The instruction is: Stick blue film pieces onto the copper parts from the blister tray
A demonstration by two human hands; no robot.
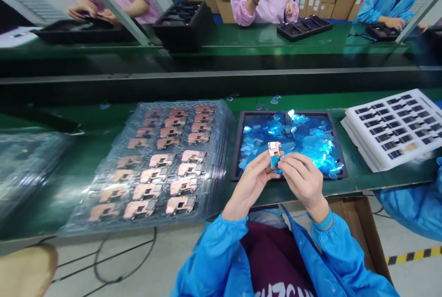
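My left hand (253, 177) is closed on a small copper-coloured circuit board (274, 146), thumb and fingers at its lower left edge. A piece of blue film (275, 161) shows on the board's lower part. At the film's right edge, the fingertips of my right hand (304, 178) are pinched together; the exact grip is partly hidden. Both hands are above the near side of a black tray (236, 149) heaped with loose blue film pieces (312, 142). To the left, rows of similar copper-coloured boards (148, 191) lie in a stack of clear plastic trays (216, 186).
White foam trays with dark parts (378, 149) are stacked on the right. More clear trays (27, 159) stand at the far left. Film scraps (275, 99) lie behind the black tray. Across the bench, several people handle parts beside black boxes (183, 25).
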